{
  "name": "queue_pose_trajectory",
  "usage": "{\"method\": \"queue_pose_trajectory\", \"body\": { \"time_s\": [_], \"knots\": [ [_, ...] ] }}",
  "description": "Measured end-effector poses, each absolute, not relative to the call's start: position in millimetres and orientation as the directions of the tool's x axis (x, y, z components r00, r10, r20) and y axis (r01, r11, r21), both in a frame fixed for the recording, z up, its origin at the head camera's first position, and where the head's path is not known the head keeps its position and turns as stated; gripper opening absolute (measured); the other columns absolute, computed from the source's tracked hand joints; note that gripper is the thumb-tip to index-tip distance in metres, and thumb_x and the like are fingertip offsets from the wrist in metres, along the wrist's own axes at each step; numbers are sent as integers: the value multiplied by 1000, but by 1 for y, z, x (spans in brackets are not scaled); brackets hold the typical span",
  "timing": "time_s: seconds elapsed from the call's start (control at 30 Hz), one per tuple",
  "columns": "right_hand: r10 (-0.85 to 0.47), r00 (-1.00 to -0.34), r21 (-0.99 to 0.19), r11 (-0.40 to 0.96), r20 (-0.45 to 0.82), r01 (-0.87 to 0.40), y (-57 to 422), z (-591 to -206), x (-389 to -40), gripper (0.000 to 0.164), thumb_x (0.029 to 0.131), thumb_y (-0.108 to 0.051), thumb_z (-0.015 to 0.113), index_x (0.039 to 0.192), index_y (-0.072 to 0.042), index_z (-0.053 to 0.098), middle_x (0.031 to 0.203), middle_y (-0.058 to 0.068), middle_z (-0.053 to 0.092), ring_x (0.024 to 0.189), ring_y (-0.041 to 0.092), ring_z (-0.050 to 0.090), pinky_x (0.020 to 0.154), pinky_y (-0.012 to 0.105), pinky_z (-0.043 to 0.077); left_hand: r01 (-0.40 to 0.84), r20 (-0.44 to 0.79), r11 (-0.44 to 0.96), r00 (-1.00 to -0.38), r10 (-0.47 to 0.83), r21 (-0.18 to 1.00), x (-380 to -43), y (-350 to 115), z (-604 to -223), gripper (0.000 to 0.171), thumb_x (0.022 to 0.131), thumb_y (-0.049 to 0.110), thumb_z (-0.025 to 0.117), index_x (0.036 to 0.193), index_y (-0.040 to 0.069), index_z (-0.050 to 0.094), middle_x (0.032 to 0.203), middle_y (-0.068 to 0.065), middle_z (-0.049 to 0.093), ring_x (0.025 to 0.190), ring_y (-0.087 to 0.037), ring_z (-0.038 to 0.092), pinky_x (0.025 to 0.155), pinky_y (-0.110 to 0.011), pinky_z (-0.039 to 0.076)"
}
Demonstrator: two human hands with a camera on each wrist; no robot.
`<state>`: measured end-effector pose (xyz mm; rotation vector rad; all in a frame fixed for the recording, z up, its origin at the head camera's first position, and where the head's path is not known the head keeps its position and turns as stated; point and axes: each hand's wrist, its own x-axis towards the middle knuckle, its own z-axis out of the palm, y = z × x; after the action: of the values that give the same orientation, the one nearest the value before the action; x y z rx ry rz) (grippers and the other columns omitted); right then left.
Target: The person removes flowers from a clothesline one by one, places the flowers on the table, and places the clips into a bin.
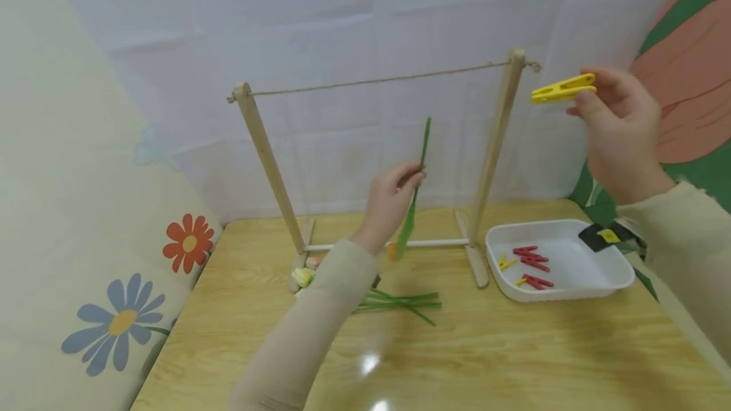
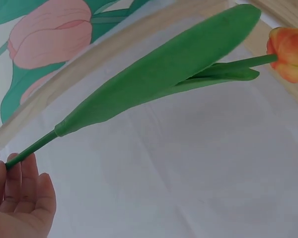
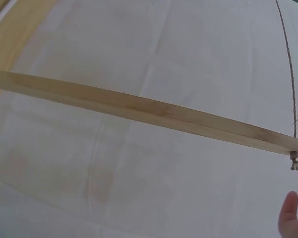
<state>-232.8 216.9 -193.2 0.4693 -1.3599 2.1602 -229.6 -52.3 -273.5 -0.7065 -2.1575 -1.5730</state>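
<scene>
My left hand (image 1: 393, 198) pinches the green stem of an artificial tulip (image 2: 139, 84), which hangs with its orange bloom (image 2: 290, 54) downward and the stem's end pointing up. The tulip is below the twine (image 1: 377, 80) strung between two wooden posts, apart from it. To the right of the right post (image 1: 497, 144), my right hand (image 1: 622, 125) holds a yellow clothespin (image 1: 562, 89) between thumb and fingers. In the right wrist view only part of the right hand (image 3: 294, 218) shows, near the knotted twine end; the clothespin is out of that view.
A white tray (image 1: 571, 293) with several red and yellow clothespins (image 1: 535, 263) stands on the table at the right. More tulips lie on the table, their green stems (image 1: 408, 302) pointing right and their blooms partly behind the left arm. A white bar (image 1: 440, 243) joins the stand's feet.
</scene>
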Motion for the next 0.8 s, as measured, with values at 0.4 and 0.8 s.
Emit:
{"method": "queue_pose_trajectory", "body": {
  "time_s": [0.4, 0.8],
  "knots": [
    [294, -789, -743, -276, 539, -610, 233, -245, -213, 25, 90, 2, 63, 115, 7, 62, 109, 13, 60, 88, 17, 61, 76, 17, 54, 729, 716, 285, -677, 168, 622, -212, -79, -285, 13, 91, -6, 61, 101, -12, 66, 97, -22, 68, 87, -32, 66, 81, -25, 55],
    [247, -820, -755, -322, 516, -571, 238, -275, -207, 21, 92, 7, 58, 112, 3, 64, 105, 11, 63, 85, 14, 62, 75, 15, 53, 678, 679, 213, -730, 84, 703, -199, -99, -294, 16, 90, -13, 56, 104, -17, 63, 95, -28, 66, 86, -40, 67, 83, -28, 56]
  ]
}}
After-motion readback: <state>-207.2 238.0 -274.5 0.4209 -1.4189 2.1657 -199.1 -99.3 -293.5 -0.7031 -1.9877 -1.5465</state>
